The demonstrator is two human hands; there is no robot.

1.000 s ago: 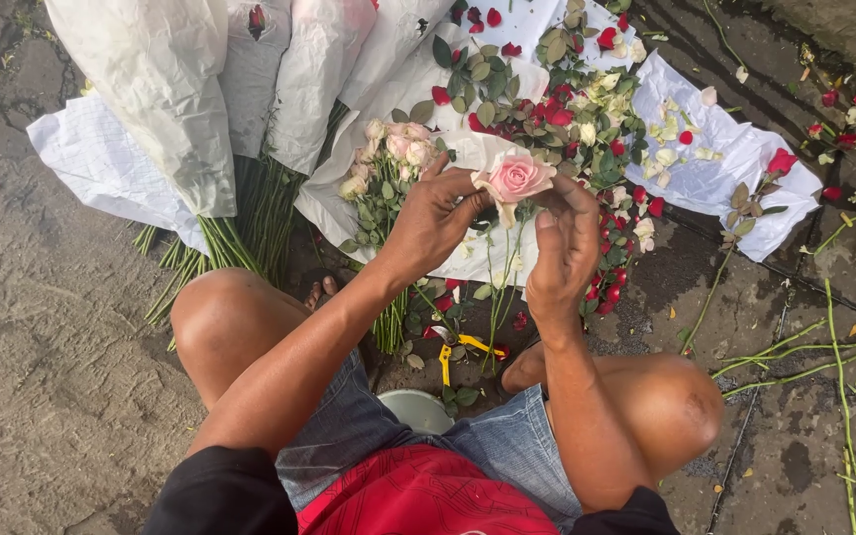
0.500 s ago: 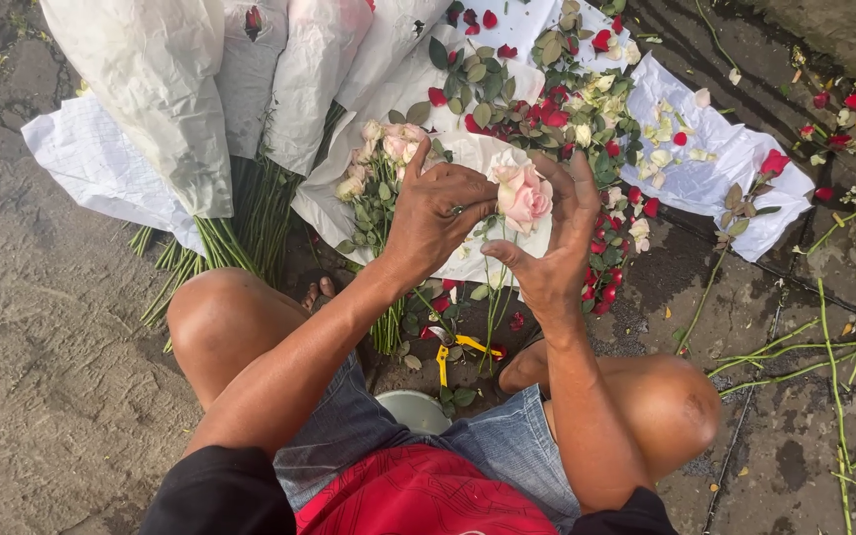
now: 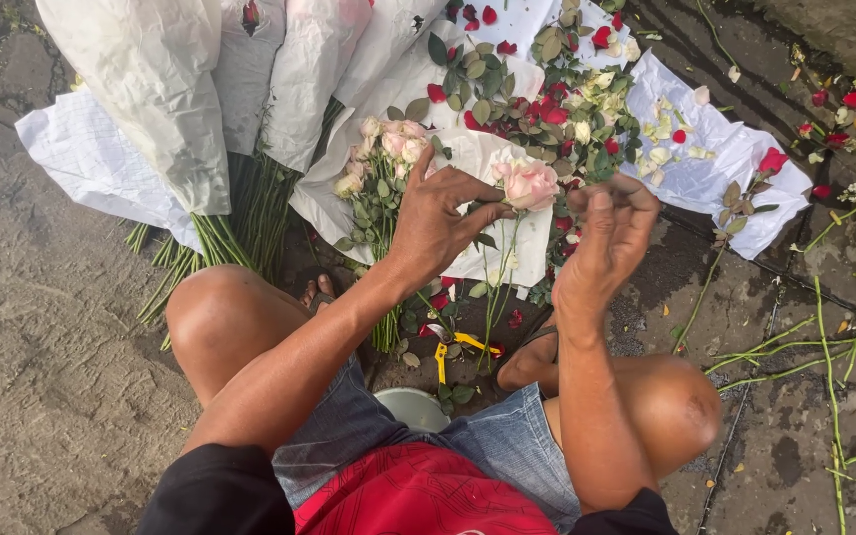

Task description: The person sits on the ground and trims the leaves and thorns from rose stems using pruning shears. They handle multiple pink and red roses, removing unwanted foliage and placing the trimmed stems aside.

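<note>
So the pink rose [image 3: 530,184] is up at chest-front height over the white paper sheet [image 3: 705,168], bloom pointing up toward the camera and its stem running almost straight down between the knees. The left hand [image 3: 440,220] has it: fingers closed around the stem just under the bloom, thumb tip right beside the petals. The right hand [image 3: 608,230] sits just to the right of the flower, not holding it, fingertips bunched together like it's pinching something small; I can't tell what, if anything.

Just left of the rose lies a bunch of pale roses [image 3: 380,163], and beyond it a heap of red petals and leaves [image 3: 547,99]. Wrapped bundles [image 3: 165,109] crowd the far left. Yellow clippers [image 3: 450,349] lie on the ground below the hands. Loose green stems [image 3: 824,347] are scattered off to the right, with barer pavement there.
</note>
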